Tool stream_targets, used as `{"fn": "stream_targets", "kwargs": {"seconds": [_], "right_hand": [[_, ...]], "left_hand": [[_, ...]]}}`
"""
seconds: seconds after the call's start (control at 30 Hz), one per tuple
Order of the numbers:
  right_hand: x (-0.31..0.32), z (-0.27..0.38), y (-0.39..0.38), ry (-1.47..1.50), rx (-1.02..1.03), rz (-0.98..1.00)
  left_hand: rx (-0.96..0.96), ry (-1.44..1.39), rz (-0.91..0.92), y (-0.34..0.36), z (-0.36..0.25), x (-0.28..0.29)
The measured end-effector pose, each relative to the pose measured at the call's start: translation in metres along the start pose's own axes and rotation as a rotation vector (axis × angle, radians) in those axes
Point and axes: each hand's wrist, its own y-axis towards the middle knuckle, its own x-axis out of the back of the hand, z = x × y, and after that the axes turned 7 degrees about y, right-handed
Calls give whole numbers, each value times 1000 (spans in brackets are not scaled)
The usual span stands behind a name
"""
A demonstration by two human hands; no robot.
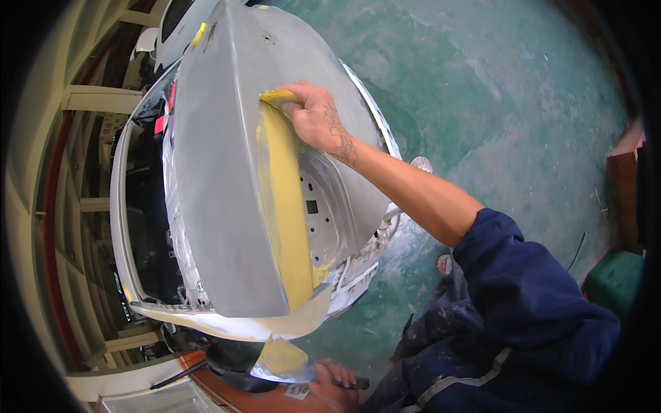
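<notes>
My right hand [311,113] is closed around a flat yellow spreader [277,96], its edge at the top end of a long band of yellow body filler [286,206]. That band runs down the grey trunk lid [213,158] of a car, beside a recess [322,206] with several holes. Low in the view, my left hand [335,387] grips the dark handle of a wide putty knife [284,361]. A heap of yellow filler lies on its blade, which is below the car's white rear corner. Part of the left hand's fingers is cut off or hidden.
The rear window [146,220] has crumpled plastic film [173,206] along its edge. Another car [180,24] stands beyond the first. Green dusty floor [482,89] spreads to the right, with a brown box-like object [625,186] at its edge. A dark round object [237,365] lies near the putty knife.
</notes>
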Motion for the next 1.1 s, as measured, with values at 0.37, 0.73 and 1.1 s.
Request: {"fn": "stream_targets", "kwargs": {"seconds": [0.37,0.73,1.1], "right_hand": [[-4,27,-105,-23,77,-66],[-9,57,-185,-100,132,-34],[-25,83,-279,-151,128,55]], "left_hand": [[-4,-34,148,15,-1,20],[-135,-161,603,49,24,61],[94,-173,89,61,69,75]]}}
